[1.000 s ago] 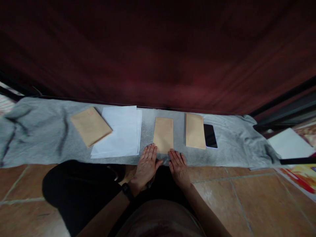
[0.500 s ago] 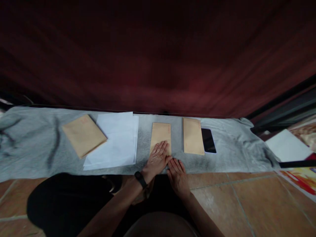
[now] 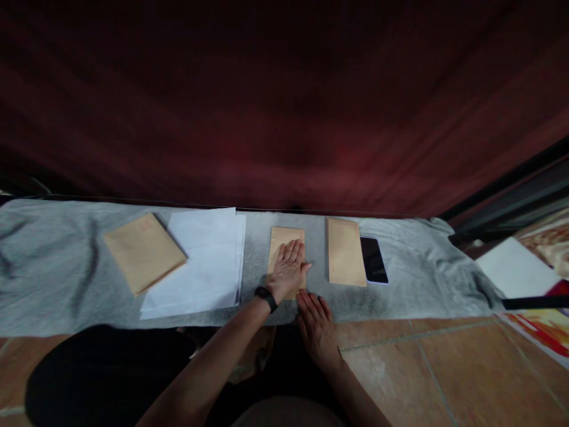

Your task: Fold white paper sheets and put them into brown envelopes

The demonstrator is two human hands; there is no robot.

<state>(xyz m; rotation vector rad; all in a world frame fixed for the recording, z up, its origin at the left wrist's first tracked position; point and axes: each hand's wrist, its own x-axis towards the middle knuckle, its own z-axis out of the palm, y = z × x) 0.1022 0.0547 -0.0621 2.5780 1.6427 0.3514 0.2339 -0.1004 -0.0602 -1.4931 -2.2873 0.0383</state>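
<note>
The right hand (image 3: 317, 326) lies flat, fingers a bit apart, by the near right corner of the middle envelope (image 3: 275, 252). Past it, the left hand (image 3: 288, 273) lies flat on that envelope, thumb out. Neither hand pinches anything. I think they keep it smooth and still on the grey cloth (image 3: 418, 264). White papers (image 3: 204, 261) and a phone (image 3: 375, 261) sit off to the sides, maybe to leave room. Compared with half a second ago, the left hand is farther up, away from the right hand.
</note>
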